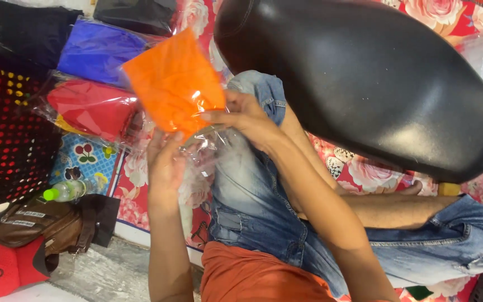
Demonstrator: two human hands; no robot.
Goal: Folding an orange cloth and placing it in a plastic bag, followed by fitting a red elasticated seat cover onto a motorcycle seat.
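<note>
Two hands on clear plastic bag (205, 148), folded orange cloth (173, 84) half out at far-left end. Left hand (166, 168) grips bag mouth; right hand (247, 117) pinches cloth edge. Risks: thin film tearing under pull, cloth unfolding, slipping onto floral mat (141, 190).

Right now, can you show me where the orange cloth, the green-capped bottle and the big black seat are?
orange cloth (171, 84), head view, middle of the folded fabric inside its clear bag.
green-capped bottle (69, 190), head view, on its clear body.
big black seat (364, 78), head view, middle of the shiny top.
</note>
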